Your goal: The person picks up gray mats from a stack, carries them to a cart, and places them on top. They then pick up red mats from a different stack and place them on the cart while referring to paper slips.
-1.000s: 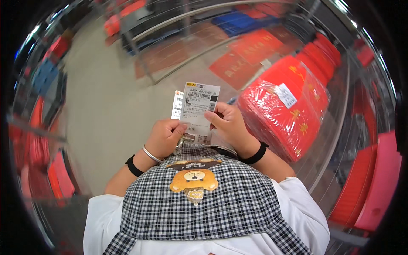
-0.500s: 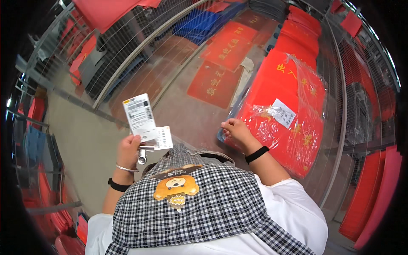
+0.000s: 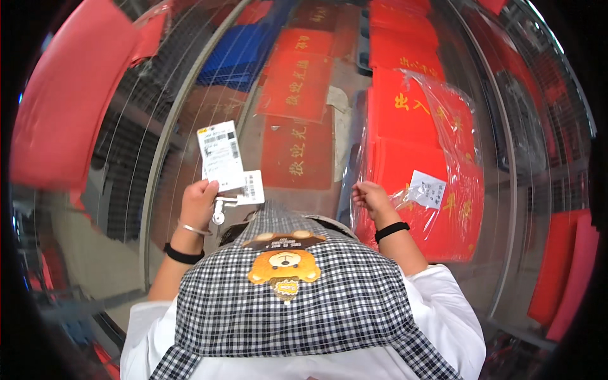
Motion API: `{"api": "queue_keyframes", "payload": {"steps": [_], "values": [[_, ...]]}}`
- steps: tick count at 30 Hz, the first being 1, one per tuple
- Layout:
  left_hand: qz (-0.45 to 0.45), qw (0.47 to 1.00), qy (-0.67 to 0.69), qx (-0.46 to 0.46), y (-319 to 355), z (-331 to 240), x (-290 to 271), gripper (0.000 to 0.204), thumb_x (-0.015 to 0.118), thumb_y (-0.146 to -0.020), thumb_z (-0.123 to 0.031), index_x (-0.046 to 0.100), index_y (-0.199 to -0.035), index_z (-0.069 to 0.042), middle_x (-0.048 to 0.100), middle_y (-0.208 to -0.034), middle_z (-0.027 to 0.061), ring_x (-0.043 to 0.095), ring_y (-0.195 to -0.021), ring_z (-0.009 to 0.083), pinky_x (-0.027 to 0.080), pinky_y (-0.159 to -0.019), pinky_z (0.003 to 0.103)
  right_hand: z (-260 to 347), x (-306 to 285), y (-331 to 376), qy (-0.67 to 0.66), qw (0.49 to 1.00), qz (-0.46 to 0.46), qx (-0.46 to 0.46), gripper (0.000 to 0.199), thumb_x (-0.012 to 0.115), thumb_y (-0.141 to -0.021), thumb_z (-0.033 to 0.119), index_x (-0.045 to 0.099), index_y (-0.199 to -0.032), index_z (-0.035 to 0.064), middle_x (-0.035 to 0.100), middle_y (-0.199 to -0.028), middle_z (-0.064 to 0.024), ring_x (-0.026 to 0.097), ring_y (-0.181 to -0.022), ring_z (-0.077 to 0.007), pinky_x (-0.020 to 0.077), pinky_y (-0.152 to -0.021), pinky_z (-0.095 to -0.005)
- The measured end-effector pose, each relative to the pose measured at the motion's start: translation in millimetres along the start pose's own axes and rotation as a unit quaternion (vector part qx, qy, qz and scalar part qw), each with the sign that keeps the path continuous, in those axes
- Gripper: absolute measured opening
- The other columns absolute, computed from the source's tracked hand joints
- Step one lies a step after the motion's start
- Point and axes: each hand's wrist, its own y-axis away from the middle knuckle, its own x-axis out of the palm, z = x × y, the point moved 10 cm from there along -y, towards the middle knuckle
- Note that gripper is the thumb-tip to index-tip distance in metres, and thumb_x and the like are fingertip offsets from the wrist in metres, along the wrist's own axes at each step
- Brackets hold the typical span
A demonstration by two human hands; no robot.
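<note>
Pinched in my left hand (image 3: 201,197) is a long white printed label (image 3: 220,155) with barcodes. A smaller white label (image 3: 253,188) sticks out beside it, and a small shiny silver piece (image 3: 219,214) hangs just below; its kind is unclear. My right hand (image 3: 373,197) is closed, fingertips drawn together, and whatever is in it, if anything, is hidden. It hovers at the near left side of a stack of red mats (image 3: 405,158) with yellow lettering. Clear plastic wrap (image 3: 459,120) partly covers these mats, and a white handwritten paper (image 3: 427,190) lies on top.
Wire mesh panels with metal frame bars (image 3: 174,120) stand on both sides. Red lettered mats (image 3: 297,149) lie on the floor ahead, with a blue stack (image 3: 234,56) beyond them. Large pink-red sheets (image 3: 73,95) hang at the left; more red sheets (image 3: 557,272) stand at the right.
My view has swung round, so the mat stack now lies straighter ahead and the hanging sheet shows large at left. Both hands keep nearly the same pose, labels still in the left.
</note>
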Motion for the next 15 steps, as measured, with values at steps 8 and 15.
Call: {"api": "queue_keyframes", "payload": {"steps": [8,15], "values": [[0.027,0.99,0.124,0.058,-13,-47,31,0.023,0.053,-0.093,-0.014,0.064,-0.092,0.007,0.062,-0.078,0.0025,0.054,-0.067,0.0083,0.044,-0.063,0.024,2,-62,-35,-0.23,0.971,-0.063,0.001,0.026,0.051,-0.094,0.025,0.058,-0.097,-0.0001,0.063,-0.091,-0.0143,0.062,-0.083,-0.0254,0.052,-0.075,-0.0351],[0.034,0.998,0.024,0.042,4,-27,71,0.026,0.055,-0.092,-0.016,0.063,-0.08,0.005,0.063,-0.074,0.0024,0.053,-0.066,0.007,0.042,-0.06,0.023,-34,-152,-95,-0.358,0.916,-0.177,-0.022,0.045,0.049,-0.095,0.025,0.04,-0.128,-0.0033,0.046,-0.129,-0.0228,0.048,-0.118,-0.0355,0.0414,-0.102,-0.0442]]}}
